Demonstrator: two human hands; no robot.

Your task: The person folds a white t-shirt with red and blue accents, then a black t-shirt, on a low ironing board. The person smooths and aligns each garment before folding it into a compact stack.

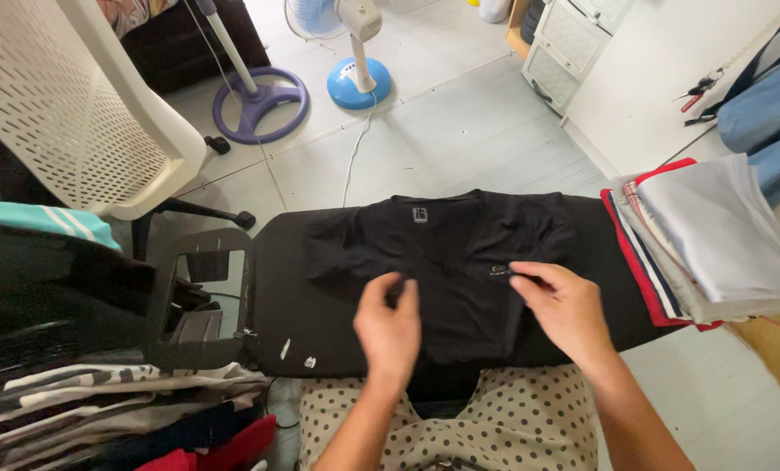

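While I look down from the head camera, a black shirt (460, 262) lies spread flat on a black ironing board (294, 305) that runs across the middle of the frame, collar toward the top, hem hanging off the near edge. Both of my hands are on it, low in the middle of the frame. My left hand (390, 327) sits on the lower middle of the shirt, its fingers curled in and its fingertips pinching a small fold of the cloth. My right hand (560, 305) is just to the right of it, over the chest of the shirt, thumb and forefinger closed on a bit of fabric beside the small grey chest mark; the other fingers are loosely bent. The two hands are near one another but not touching, and the shirt reaches out past both of them to left and right, with its sleeves folded inward at the upper corners.

At the right end of the board a stack of folded clothes (713, 244) rests, white and grey on top, red at the bottom. A heap of striped and dark clothes (102, 401) fills the lower left. A white mesh chair (76, 105) stands at the upper left, and two fan bases, one purple (259, 100) and one blue (359, 83), stand on the floor at the top. Polka-dot cloth (512, 419) covers my lap at the bottom.
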